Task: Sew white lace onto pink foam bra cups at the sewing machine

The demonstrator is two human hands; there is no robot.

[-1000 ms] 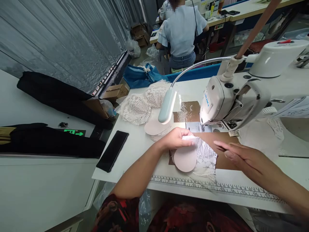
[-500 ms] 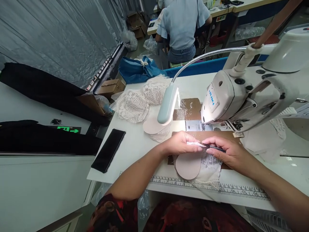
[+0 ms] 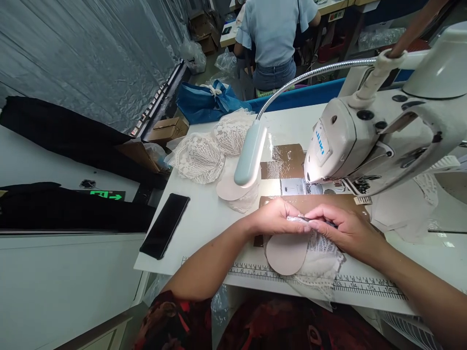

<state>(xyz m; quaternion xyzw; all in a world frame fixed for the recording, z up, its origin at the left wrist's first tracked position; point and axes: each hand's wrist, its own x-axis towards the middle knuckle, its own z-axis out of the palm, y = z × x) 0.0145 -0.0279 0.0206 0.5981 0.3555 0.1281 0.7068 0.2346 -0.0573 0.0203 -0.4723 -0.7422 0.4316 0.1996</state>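
Note:
My left hand (image 3: 279, 217) pinches the upper edge of a white lace piece (image 3: 321, 265), which hangs down over the table's front edge. A round beige pad (image 3: 287, 254) lies against the lace, below my left fingers. Fingertips of my right hand (image 3: 335, 226) meet those of the left at the lace edge. Between the right thumb and fingers is a thin dark tool (image 3: 331, 224), mostly hidden, its tip at the fabric. Both hands are just in front of the sewing machine (image 3: 328, 146).
A lamp (image 3: 251, 153) on a bent metal neck hangs left of the machine. Lace cups (image 3: 199, 158) and another beige pad (image 3: 231, 187) lie left of it, with a black phone (image 3: 165, 226) nearer the table's left edge. A person (image 3: 273, 39) sits beyond the table.
My fingertips have come closer together, and less of the dark tool and the white edge shows between them. The hanging lace has spread slightly right. The whole view has shifted a little.

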